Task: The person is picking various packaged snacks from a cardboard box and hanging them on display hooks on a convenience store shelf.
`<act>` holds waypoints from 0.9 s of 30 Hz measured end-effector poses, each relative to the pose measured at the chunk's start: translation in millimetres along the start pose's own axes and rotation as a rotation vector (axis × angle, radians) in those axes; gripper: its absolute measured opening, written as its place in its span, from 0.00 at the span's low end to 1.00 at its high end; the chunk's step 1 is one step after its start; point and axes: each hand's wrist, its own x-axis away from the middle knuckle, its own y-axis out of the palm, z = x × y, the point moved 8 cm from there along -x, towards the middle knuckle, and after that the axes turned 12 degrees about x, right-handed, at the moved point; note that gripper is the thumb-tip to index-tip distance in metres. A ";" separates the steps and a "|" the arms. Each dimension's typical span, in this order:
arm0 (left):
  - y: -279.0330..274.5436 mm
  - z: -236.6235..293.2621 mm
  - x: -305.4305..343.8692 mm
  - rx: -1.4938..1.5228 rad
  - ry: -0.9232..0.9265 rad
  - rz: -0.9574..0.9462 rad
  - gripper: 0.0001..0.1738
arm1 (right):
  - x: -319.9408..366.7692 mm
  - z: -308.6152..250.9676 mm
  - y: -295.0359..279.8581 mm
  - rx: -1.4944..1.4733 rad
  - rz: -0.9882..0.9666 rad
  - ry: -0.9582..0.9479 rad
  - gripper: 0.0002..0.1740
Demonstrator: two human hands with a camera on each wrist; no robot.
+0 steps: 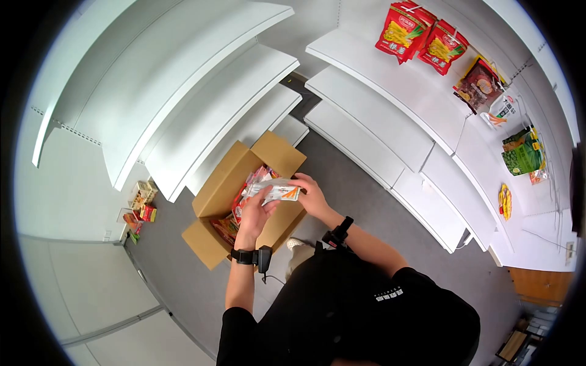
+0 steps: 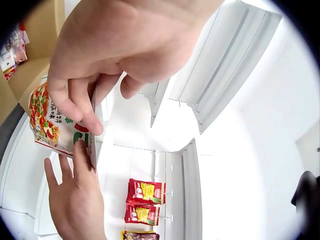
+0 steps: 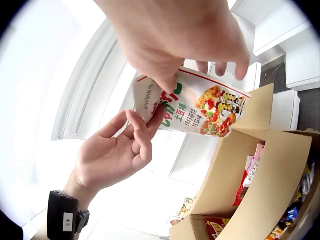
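Observation:
A white snack bag [image 3: 187,107] of potato sticks, with pizza-like food pictured on its front, is held up above an open cardboard box [image 1: 278,154]. My left hand [image 1: 255,213] pinches one end of it between thumb and fingers, as the left wrist view shows up close. On the other side my right hand [image 1: 311,195] grips the bag's edge, its thumb on the printed front and its other fingers stretched past the edge. Inside the box lie several red and pink snack packs [image 1: 226,229], partly hidden by the flaps and my left arm.
White shelves [image 1: 372,122] line both sides of the corner. Red snack bags [image 1: 403,30], a dark bag [image 1: 479,85] and a green bag [image 1: 524,152] hang from hooks at upper right. A few packs [image 1: 146,212] lie on the floor by the left wall.

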 end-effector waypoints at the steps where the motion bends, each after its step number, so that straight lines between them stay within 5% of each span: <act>1: 11.3 -1.8 0.7 -0.007 -0.006 -0.021 0.27 | -1.0 2.0 -10.8 -0.045 0.045 -0.013 0.20; 3: 38.6 -2.3 3.6 -0.044 0.023 -0.067 0.28 | -1.3 5.7 -34.5 -0.133 0.133 -0.038 0.14; 6: 74.2 -3.0 6.3 -0.136 0.138 -0.098 0.31 | 2.5 14.6 -60.0 -0.596 -0.020 0.336 0.12; 11: 89.6 -24.4 -12.7 -0.360 0.347 -0.023 0.36 | 9.5 36.5 -122.3 -0.728 0.066 0.380 0.14; 19: 170.7 -109.8 -17.9 -0.597 0.167 -0.280 0.28 | 40.6 52.4 -211.8 -0.879 0.096 0.442 0.16; 27: 218.4 -167.8 -21.7 -0.494 0.047 -0.387 0.23 | 70.4 59.0 -268.4 -0.969 0.089 0.421 0.17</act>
